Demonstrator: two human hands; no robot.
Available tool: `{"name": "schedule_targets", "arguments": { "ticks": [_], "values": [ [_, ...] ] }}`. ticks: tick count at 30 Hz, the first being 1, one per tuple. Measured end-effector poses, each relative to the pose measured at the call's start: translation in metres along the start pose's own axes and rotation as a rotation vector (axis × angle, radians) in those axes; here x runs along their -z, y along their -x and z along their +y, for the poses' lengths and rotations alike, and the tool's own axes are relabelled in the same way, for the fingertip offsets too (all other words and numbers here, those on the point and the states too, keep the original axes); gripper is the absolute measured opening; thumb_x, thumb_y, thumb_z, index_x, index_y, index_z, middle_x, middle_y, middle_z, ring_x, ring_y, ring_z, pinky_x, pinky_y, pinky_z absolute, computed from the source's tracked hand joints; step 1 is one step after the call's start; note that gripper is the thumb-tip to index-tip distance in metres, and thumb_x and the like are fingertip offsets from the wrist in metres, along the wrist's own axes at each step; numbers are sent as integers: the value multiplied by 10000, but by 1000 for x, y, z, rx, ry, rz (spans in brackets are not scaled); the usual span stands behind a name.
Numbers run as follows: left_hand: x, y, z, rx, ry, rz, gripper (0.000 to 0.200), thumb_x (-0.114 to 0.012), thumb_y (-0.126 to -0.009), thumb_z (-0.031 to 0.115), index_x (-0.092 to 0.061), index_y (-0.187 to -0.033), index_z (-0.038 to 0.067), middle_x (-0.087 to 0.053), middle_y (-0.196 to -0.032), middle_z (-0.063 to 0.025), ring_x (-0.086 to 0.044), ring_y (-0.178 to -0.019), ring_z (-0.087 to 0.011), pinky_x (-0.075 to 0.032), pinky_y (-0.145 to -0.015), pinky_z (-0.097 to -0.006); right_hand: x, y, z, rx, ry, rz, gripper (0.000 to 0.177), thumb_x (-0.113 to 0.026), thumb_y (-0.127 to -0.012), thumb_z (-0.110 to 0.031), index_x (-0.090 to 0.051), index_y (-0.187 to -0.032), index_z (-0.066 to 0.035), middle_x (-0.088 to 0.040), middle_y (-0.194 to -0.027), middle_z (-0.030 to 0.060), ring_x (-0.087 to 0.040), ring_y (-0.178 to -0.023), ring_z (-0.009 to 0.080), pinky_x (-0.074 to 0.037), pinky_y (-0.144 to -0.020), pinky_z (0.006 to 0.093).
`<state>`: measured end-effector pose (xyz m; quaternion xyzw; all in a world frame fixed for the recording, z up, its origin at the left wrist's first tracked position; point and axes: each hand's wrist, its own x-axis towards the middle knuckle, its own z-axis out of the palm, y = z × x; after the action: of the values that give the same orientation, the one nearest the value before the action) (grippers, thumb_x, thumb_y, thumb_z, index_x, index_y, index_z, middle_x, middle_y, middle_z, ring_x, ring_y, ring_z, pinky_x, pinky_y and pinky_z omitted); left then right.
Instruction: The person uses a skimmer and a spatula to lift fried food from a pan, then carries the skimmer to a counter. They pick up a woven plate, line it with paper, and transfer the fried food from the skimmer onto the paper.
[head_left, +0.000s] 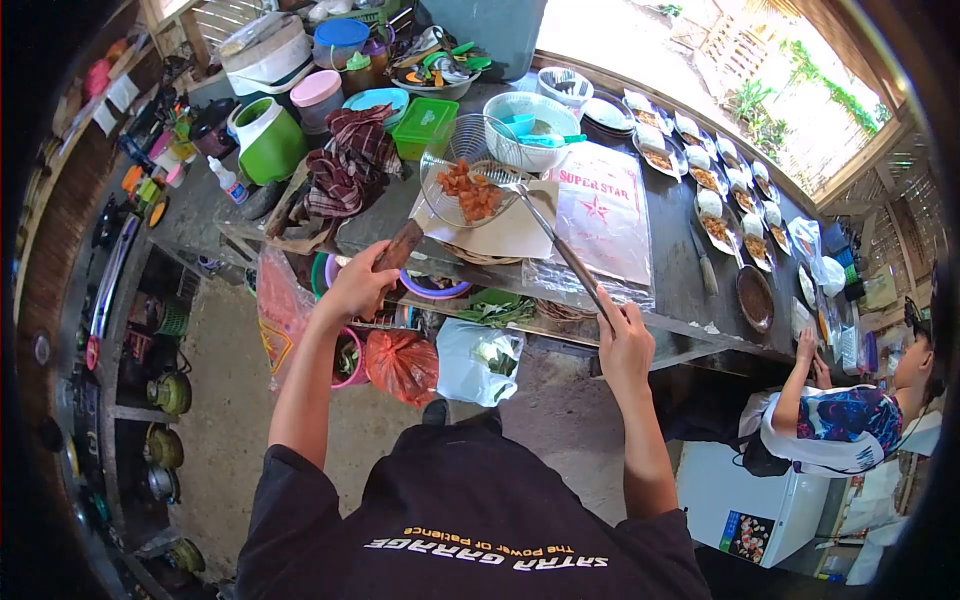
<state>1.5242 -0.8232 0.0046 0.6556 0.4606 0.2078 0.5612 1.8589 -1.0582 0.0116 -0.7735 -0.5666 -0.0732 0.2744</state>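
Note:
My left hand [361,286] is closed on the wooden handle [400,247] of a round wire strainer [440,165]. Orange-brown fried pieces [472,193] lie in the strainer, above a sheet of brown paper [515,225] on the counter. My right hand [625,335] grips the long dark handle of a metal ladle [545,225], whose head reaches the strainer's right side. Behind the strainer stands a white basket [505,112] with a turquoise scoop [520,125] in it. A "Super Star" plastic package [600,215] lies flat right of the paper.
Plates of rice and food [712,205] stand in rows at the right of the counter [675,285]. A stone mortar [754,298] is near its front edge. Another person [835,415] works at the far right. A checkered cloth [350,160] and green box [425,125] sit left.

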Motion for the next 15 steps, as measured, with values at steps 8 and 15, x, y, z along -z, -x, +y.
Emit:
{"name": "schedule_targets", "arguments": {
  "ticks": [8,15],
  "values": [
    [4,-3,-1,-38,-72,-11,500,-628,-831,112,-468,-1294,10,-574,-825,-20,-516,-638,-101,-427,-556,-257,-15,-10,-19,7,16,23,432,-645,-851,-88,-596,-1266,-195,-489,-784,81,-542,-632,268,-449,-576,389],
    [9,2,11,50,-17,-27,508,-607,-844,89,-452,-1324,28,-551,-789,-5,-488,-604,-82,-401,-517,-242,0,1,-20,-13,37,-26,438,-644,-847,-87,-599,-1265,-209,-507,-792,86,-566,-650,266,-460,-580,382]
  ]
}}
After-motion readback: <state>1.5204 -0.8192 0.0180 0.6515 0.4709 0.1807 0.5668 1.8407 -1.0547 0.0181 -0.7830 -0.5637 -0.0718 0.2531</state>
